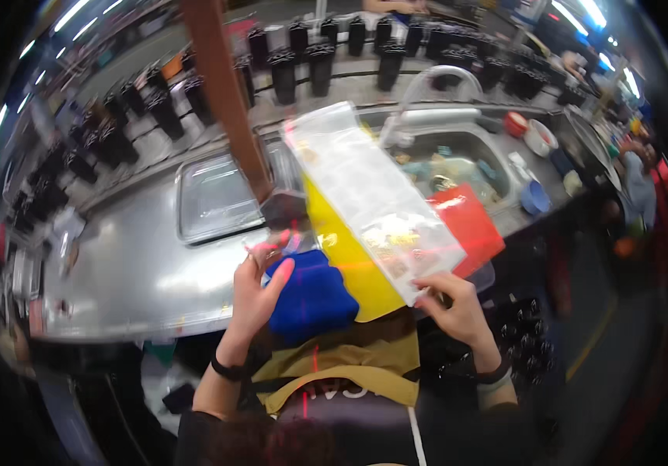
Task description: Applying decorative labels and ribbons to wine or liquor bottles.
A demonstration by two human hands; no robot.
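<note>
My right hand (452, 311) pinches the near corner of a long, white, see-through plastic sheet or bag (369, 182), which slants away toward the sink. Under that sheet lie a yellow sheet (342, 260) and, to the right, a red-orange sheet (470, 229). My left hand (258, 299) is beside a blue cloth-like piece (311, 299), thumb and fingers apart near the foot of a brown post; its fingertips are somewhat blurred. The blue piece lies at the counter's front edge, before my body.
A brown post (229, 101) rises left of the sheets. Behind it sits a rectangular metal lid or basin (221, 198). The sink (497, 151) with a curved faucet (431, 74) holds mixed items. Several black containers (283, 74) line the back. Bowls, including a blue bowl (534, 198), stand right.
</note>
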